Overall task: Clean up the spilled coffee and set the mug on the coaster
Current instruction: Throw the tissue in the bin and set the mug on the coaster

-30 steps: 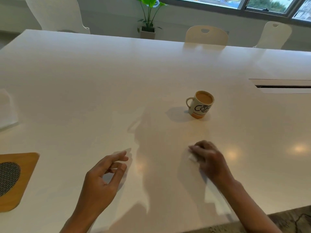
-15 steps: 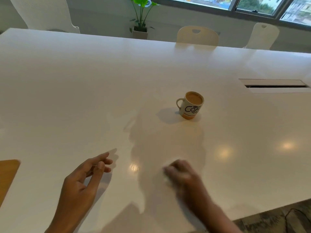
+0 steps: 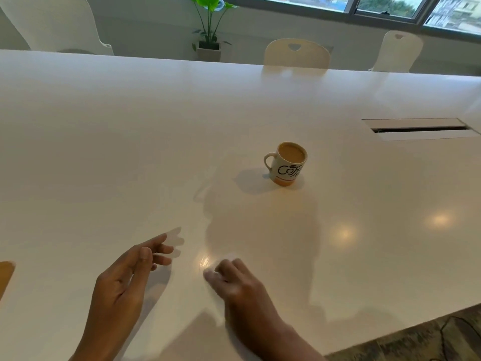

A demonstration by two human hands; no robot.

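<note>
A white mug (image 3: pixel 286 169) with black lettering and an orange base stands upright mid-table, full of milky coffee, its handle to the left. Only a corner of the wooden coaster (image 3: pixel 5 276) shows at the left edge. My right hand (image 3: pixel 234 282) lies blurred on the white table (image 3: pixel 130 152) near the front, its bent fingers over a small white tissue (image 3: pixel 208 275) that peeks out at the fingertips. My left hand (image 3: pixel 127 280) hovers just left of it, fingers loose and holding nothing. No coffee stain is plain to see on the glossy top.
White chairs (image 3: pixel 296 54) stand along the far side, with a potted plant (image 3: pixel 209 27) behind them. A cable slot (image 3: pixel 419 129) is cut into the table at the right. The table's front edge runs diagonally at the lower right, above patterned floor.
My right hand has slid left and toward me across the table with the tissue. My left hand stayed beside it. The view turned right, so most of the coaster left the frame.
</note>
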